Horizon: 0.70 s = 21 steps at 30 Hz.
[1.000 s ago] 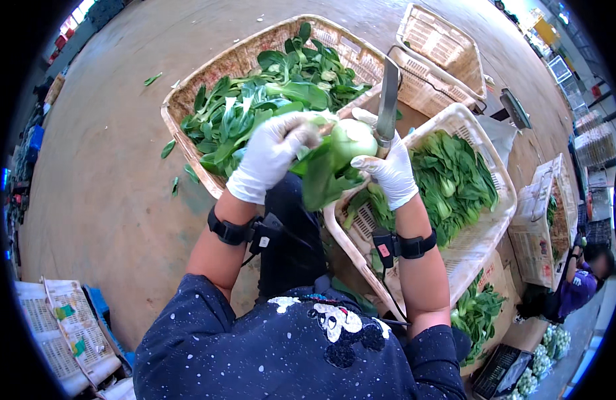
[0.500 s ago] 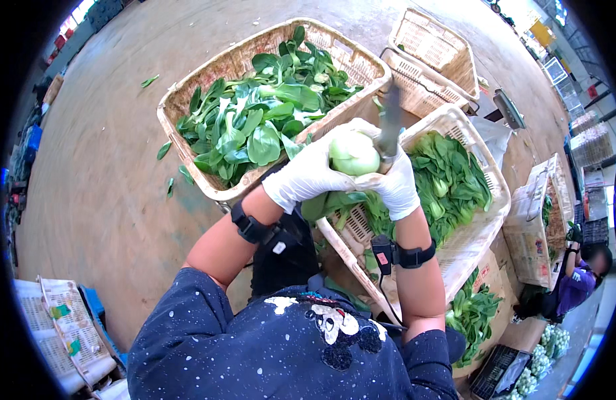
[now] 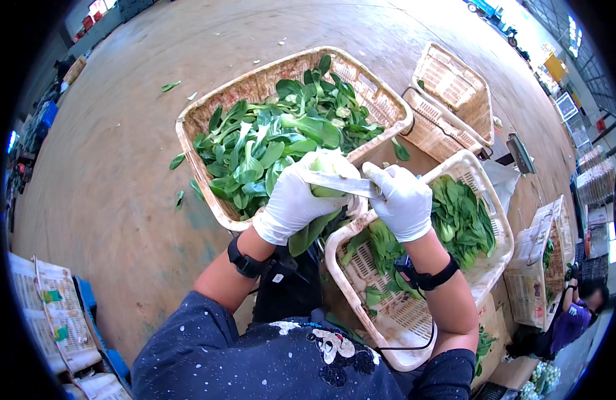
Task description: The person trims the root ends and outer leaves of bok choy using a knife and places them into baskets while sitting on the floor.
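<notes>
Both my hands wear white gloves. My left hand (image 3: 296, 203) is closed around a bok choy (image 3: 329, 167), whose pale base points up and whose green leaves hang below the palm. My right hand (image 3: 403, 200) grips a knife (image 3: 340, 183); its blade lies flat across the bok choy's base and reaches my left fingers. Beyond my left hand stands a crate of loose leaves (image 3: 195, 127), full of dark green bok choy leaves (image 3: 268, 143). Below my right hand is another crate (image 3: 341, 267), holding whole bok choy (image 3: 458, 217) toward its far right side.
Stacked crates (image 3: 455, 83) stand at the far right, beside a dark flat-topped device (image 3: 520, 153). Another crate (image 3: 538, 267) is at the right, near a person in purple (image 3: 571, 327). Flattened pale crates (image 3: 55, 313) lie at the lower left. Stray leaves (image 3: 178, 161) dot the floor.
The knife has swung from upright down to lie across the bok choy's base. My right hand has moved away from the bok choy's side. The whole view has shifted, with the crates lower.
</notes>
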Each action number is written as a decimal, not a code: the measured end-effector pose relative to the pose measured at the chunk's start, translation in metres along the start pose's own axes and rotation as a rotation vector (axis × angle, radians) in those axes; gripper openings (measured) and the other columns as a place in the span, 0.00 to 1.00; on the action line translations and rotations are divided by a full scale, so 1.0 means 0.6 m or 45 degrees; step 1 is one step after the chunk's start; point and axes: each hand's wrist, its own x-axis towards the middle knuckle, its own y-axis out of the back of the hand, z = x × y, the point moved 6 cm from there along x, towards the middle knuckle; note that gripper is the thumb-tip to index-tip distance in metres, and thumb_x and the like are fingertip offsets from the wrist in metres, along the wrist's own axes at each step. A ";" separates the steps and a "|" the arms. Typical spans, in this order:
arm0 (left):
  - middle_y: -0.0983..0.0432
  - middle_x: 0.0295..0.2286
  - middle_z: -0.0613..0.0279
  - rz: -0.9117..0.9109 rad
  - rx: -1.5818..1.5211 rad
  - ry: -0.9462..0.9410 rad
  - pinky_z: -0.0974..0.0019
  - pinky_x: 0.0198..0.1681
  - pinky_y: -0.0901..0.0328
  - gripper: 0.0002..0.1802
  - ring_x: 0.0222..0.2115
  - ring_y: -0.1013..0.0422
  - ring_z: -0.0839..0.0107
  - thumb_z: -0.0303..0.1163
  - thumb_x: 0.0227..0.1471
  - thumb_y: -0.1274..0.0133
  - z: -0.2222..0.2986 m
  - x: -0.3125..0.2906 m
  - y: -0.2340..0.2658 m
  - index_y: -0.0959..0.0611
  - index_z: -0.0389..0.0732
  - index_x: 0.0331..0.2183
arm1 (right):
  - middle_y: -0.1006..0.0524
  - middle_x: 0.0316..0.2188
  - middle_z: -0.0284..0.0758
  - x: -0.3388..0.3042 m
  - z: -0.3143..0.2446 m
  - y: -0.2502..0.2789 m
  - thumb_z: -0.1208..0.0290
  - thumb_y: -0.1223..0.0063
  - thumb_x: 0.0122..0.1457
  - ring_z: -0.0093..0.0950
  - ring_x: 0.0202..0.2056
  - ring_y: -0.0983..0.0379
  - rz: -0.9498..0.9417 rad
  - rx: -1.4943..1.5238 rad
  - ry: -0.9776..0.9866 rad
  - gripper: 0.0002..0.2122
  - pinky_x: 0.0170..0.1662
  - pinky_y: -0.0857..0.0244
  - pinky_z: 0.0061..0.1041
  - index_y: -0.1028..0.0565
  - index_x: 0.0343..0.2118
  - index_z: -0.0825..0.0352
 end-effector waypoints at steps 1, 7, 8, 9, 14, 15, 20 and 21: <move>0.24 0.32 0.64 0.047 0.104 -0.058 0.71 0.40 0.34 0.24 0.34 0.29 0.75 0.27 0.34 0.35 -0.008 -0.002 0.014 0.25 0.39 0.37 | 0.27 0.19 0.31 0.005 -0.002 -0.017 0.71 0.43 0.42 0.32 0.23 0.28 -0.076 -0.025 -0.059 0.13 0.26 0.34 0.30 0.22 0.34 0.57; 0.24 0.28 0.55 0.401 0.087 -0.267 0.63 0.34 0.33 0.28 0.28 0.26 0.61 0.37 0.28 0.31 -0.002 0.022 0.038 0.25 0.38 0.35 | 0.22 0.32 0.44 -0.010 0.216 -0.139 0.58 0.48 0.51 0.37 0.32 0.24 -0.783 -0.227 -0.981 0.14 0.36 0.32 0.31 0.23 0.34 0.64; 0.25 0.26 0.55 0.400 0.115 -0.282 0.62 0.33 0.34 0.29 0.27 0.27 0.59 0.38 0.28 0.31 -0.007 0.029 0.036 0.25 0.39 0.35 | 0.21 0.32 0.40 -0.012 0.191 -0.121 0.67 0.52 0.54 0.34 0.34 0.23 -0.575 0.167 -1.062 0.12 0.39 0.31 0.29 0.23 0.37 0.67; 0.25 0.26 0.55 0.399 0.316 -0.296 0.61 0.32 0.34 0.29 0.27 0.28 0.58 0.39 0.28 0.31 0.005 0.028 0.037 0.25 0.40 0.34 | 0.22 0.35 0.36 -0.008 0.148 -0.106 0.70 0.45 0.52 0.25 0.34 0.25 -0.285 0.975 -1.117 0.16 0.41 0.32 0.24 0.26 0.43 0.69; 0.26 0.29 0.54 -0.036 0.593 -0.224 0.58 0.38 0.36 0.35 0.32 0.29 0.56 0.44 0.27 0.32 0.014 0.002 -0.090 0.26 0.40 0.40 | 0.28 0.45 0.41 -0.055 0.024 0.000 0.65 0.36 0.43 0.37 0.45 0.30 -0.158 0.943 -0.290 0.30 0.50 0.38 0.26 0.32 0.51 0.63; 0.28 0.34 0.52 -0.235 0.426 -0.253 0.58 0.43 0.37 0.41 0.37 0.30 0.56 0.45 0.27 0.32 0.025 -0.009 -0.121 0.29 0.38 0.44 | 0.27 0.46 0.41 -0.097 0.044 0.019 0.68 0.36 0.42 0.32 0.46 0.31 -0.165 1.011 -0.443 0.29 0.50 0.38 0.26 0.32 0.51 0.65; 0.44 0.54 0.46 -0.569 0.309 -0.494 0.57 0.58 0.50 0.47 0.55 0.46 0.53 0.43 0.40 0.38 0.056 -0.016 -0.258 0.42 0.35 0.56 | 0.25 0.38 0.32 -0.439 0.239 0.220 0.72 0.45 0.50 0.19 0.30 0.28 0.462 1.173 -1.453 0.18 0.29 0.33 0.18 0.29 0.46 0.63; 0.44 0.53 0.46 -0.619 0.292 -0.448 0.57 0.58 0.51 0.44 0.55 0.46 0.52 0.41 0.42 0.39 0.049 -0.009 -0.289 0.41 0.34 0.56 | 0.26 0.32 0.31 -0.558 0.288 0.264 0.68 0.46 0.52 0.16 0.21 0.37 0.842 1.166 -1.676 0.16 0.19 0.44 0.16 0.29 0.45 0.60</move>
